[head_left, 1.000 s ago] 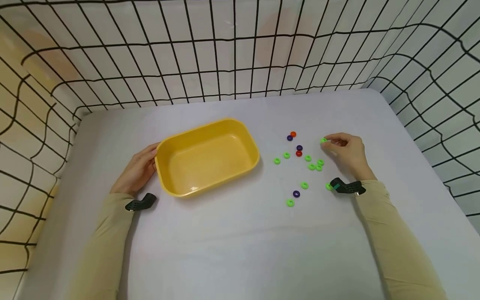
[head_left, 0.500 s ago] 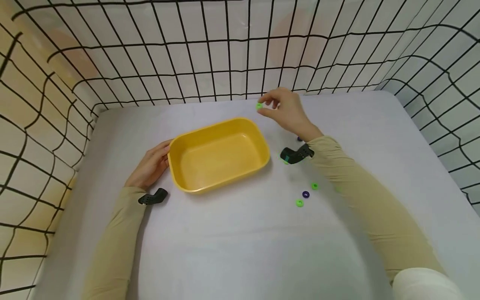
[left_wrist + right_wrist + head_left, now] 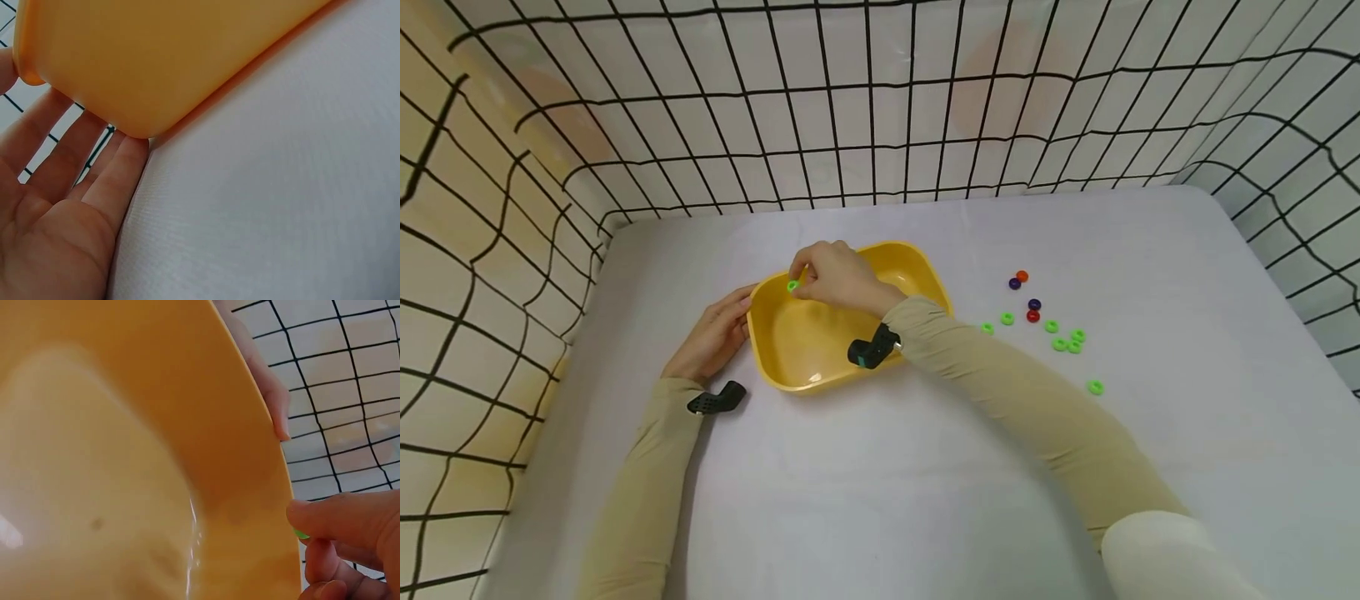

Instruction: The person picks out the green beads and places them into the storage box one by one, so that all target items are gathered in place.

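Our right hand [image 3: 835, 275] pinches a green ring [image 3: 793, 286] over the left end of our yellow tray [image 3: 790, 354]! Our left hand [image 3: 709, 340] rests near-straight fingers against that end, presumably steadying it

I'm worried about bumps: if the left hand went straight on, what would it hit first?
Probably the yellow tub: the left hand seems to have its fingers against the tub's outside.
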Action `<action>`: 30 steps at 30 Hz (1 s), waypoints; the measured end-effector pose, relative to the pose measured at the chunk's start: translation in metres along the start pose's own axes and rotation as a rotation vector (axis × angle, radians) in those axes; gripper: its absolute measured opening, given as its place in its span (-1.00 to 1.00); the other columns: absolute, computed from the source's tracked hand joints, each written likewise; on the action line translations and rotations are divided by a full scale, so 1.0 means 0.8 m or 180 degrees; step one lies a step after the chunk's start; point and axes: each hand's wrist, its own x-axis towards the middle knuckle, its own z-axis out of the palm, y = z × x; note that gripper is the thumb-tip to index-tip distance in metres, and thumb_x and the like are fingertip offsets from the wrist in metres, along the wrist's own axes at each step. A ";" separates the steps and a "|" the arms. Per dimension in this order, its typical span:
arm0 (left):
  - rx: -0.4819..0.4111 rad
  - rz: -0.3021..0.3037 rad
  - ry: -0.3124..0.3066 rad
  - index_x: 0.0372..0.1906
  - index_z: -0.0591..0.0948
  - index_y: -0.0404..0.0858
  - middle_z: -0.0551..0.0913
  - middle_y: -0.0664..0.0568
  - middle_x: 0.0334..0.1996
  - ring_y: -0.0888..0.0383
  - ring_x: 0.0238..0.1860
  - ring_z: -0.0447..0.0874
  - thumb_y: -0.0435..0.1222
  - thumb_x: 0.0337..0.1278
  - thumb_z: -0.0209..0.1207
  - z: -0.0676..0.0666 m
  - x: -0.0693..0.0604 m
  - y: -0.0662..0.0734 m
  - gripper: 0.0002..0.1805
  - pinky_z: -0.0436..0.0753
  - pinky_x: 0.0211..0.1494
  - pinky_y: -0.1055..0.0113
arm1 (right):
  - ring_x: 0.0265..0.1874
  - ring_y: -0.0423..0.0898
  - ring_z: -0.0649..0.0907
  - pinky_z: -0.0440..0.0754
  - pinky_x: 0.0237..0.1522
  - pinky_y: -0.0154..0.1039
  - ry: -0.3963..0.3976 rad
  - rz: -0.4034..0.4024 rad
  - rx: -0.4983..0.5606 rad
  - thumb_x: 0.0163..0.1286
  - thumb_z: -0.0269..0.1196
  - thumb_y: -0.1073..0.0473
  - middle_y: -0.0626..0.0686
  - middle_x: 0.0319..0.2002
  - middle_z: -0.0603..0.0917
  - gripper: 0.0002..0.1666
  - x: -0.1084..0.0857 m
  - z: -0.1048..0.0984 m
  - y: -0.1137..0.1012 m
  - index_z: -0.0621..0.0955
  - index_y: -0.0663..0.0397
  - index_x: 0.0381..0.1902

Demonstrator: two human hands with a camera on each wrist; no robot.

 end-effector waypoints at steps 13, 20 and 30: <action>-0.0063 0.0037 -0.0033 0.22 0.47 -0.18 0.55 0.09 0.10 0.24 -0.01 0.55 -0.18 0.53 -0.04 0.001 0.000 0.000 -0.68 0.61 0.11 0.52 | -0.47 -0.18 0.64 0.56 -0.43 -0.37 -0.0551 0.0136 -0.0228 0.29 0.38 0.11 -0.09 -0.27 0.68 -0.77 0.025 0.038 -0.009 0.72 -0.06 -0.09; -0.0086 0.0006 -0.0027 0.22 0.48 -0.15 0.53 0.09 0.12 0.23 0.02 0.54 -0.18 0.53 -0.04 0.002 0.000 0.001 -0.69 0.59 0.14 0.52 | -0.34 -0.15 0.60 0.56 -0.30 -0.31 -0.0604 0.0131 -0.0282 0.30 0.38 0.13 -0.09 -0.13 0.68 -0.78 0.032 0.046 -0.005 0.73 -0.06 -0.09; -0.0122 0.0025 -0.0050 0.21 0.49 -0.11 0.52 0.11 0.12 0.25 0.04 0.53 -0.19 0.54 -0.05 0.001 -0.002 0.002 -0.71 0.57 0.17 0.53 | -0.08 -0.11 0.55 0.54 0.02 -0.13 -0.0648 0.0133 -0.0313 0.27 0.39 0.17 -0.08 0.00 0.68 -0.75 0.034 0.047 0.001 0.73 -0.06 -0.07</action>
